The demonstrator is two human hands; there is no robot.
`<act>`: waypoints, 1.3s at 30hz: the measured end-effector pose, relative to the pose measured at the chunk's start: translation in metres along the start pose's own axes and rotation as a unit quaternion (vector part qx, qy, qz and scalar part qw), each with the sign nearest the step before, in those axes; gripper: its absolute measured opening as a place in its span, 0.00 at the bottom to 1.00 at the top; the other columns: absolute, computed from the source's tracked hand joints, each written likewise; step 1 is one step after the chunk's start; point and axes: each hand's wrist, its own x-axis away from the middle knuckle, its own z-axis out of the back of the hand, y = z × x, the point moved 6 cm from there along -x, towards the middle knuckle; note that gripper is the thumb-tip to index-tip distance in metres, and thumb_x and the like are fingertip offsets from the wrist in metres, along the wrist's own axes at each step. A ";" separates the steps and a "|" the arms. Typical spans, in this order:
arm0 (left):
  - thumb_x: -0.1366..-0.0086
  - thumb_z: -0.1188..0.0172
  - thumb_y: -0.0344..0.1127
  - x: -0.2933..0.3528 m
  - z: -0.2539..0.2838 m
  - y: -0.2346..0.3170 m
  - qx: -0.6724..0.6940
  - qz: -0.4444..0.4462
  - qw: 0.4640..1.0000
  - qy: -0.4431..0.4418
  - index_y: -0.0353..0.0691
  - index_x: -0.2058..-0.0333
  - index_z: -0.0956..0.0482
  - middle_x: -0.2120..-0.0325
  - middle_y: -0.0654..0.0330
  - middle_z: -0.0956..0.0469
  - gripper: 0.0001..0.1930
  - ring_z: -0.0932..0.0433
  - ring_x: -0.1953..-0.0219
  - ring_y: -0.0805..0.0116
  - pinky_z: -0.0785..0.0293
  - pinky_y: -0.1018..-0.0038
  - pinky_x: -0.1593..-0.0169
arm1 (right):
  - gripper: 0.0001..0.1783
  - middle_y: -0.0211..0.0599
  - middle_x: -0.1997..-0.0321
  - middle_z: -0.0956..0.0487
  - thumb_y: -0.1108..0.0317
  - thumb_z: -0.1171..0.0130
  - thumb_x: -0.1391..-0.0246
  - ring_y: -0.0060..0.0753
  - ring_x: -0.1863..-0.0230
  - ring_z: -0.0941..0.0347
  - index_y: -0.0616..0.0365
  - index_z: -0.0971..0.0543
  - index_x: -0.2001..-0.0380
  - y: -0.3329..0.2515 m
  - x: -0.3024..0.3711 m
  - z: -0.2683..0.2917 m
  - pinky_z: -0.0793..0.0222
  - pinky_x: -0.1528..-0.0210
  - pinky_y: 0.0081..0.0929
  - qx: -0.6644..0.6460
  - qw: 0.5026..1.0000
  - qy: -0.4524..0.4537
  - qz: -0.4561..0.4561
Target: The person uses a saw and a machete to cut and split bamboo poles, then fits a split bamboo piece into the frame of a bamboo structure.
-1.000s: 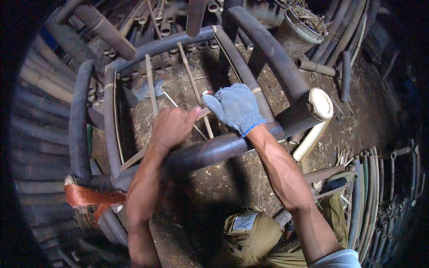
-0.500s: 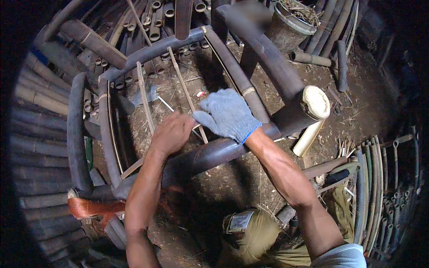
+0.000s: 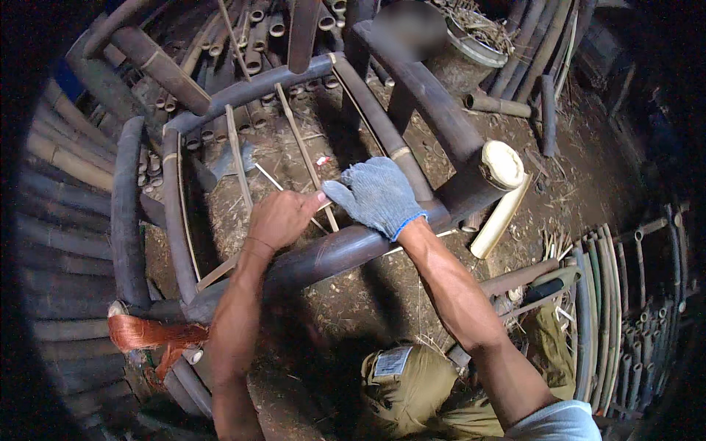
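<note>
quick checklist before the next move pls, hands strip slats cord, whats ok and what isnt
1. Left hand closed on the strip: ok, fingers curled over it.
2. Right hand's grip on the strip: cannot tell, fingers hidden from view.
3. Both hands gloved: not ok, only the right is; the left is bare.
4. Left slat's near end: cannot tell, hidden by the left hand.
5. Cord clear of both hands: ok, it hangs by the frame's near left corner.
</note>
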 end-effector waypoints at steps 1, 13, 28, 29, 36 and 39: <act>0.31 0.53 0.62 -0.005 -0.004 0.003 0.002 -0.004 0.999 -0.032 0.34 0.71 0.16 0.75 0.37 0.21 0.33 0.20 0.69 0.37 0.26 0.50 0.61 | 0.29 0.50 0.79 0.21 0.44 0.48 0.39 0.54 0.70 0.23 0.59 0.17 0.78 0.006 0.002 0.000 0.31 0.61 0.47 0.011 1.000 -0.004 -0.011; 0.39 0.39 0.60 0.004 0.007 0.001 -0.034 -0.066 0.997 -0.004 0.39 0.72 0.18 0.76 0.49 0.21 0.25 0.21 0.70 0.45 0.27 0.57 0.65 | 0.43 0.61 0.48 0.22 0.36 0.39 0.52 0.58 0.45 0.26 0.69 0.23 0.50 -0.018 0.069 0.045 0.34 0.39 0.47 -0.029 0.994 0.064 0.088; 0.57 0.22 0.49 0.069 -0.042 0.067 -0.151 -0.048 0.986 0.056 0.24 0.36 0.43 0.36 0.39 0.39 0.56 0.41 0.32 0.42 0.46 0.53 0.29 | 0.46 0.46 0.61 0.25 0.43 0.22 0.78 0.51 0.55 0.28 0.63 0.27 0.57 0.008 0.061 0.040 0.34 0.47 0.43 0.005 0.985 -0.101 0.143; 0.58 0.21 0.47 0.069 -0.040 0.065 -0.127 -0.050 0.989 0.051 0.24 0.36 0.43 0.36 0.39 0.39 0.56 0.41 0.32 0.42 0.46 0.53 0.29 | 0.45 0.46 0.62 0.25 0.42 0.23 0.78 0.50 0.55 0.28 0.62 0.26 0.58 0.009 0.061 0.038 0.33 0.48 0.43 0.010 0.983 -0.117 0.140; 0.55 0.24 0.50 0.097 -0.036 0.064 -0.208 -0.035 0.967 0.146 0.29 0.38 0.38 0.42 0.44 0.32 0.50 0.35 0.37 0.47 0.42 0.58 0.32 | 0.39 0.44 0.66 0.23 0.38 0.27 0.71 0.48 0.60 0.25 0.58 0.24 0.64 0.010 0.066 0.038 0.31 0.52 0.43 0.052 0.980 -0.106 0.160; 0.61 0.21 0.48 0.097 -0.030 0.056 -0.195 -0.051 0.971 0.132 0.32 0.44 0.33 0.50 0.48 0.27 0.47 0.29 0.43 0.50 0.32 0.60 0.39 | 0.39 0.44 0.66 0.23 0.36 0.27 0.71 0.47 0.60 0.25 0.58 0.24 0.65 0.001 0.064 0.039 0.31 0.53 0.42 0.069 0.976 -0.124 0.162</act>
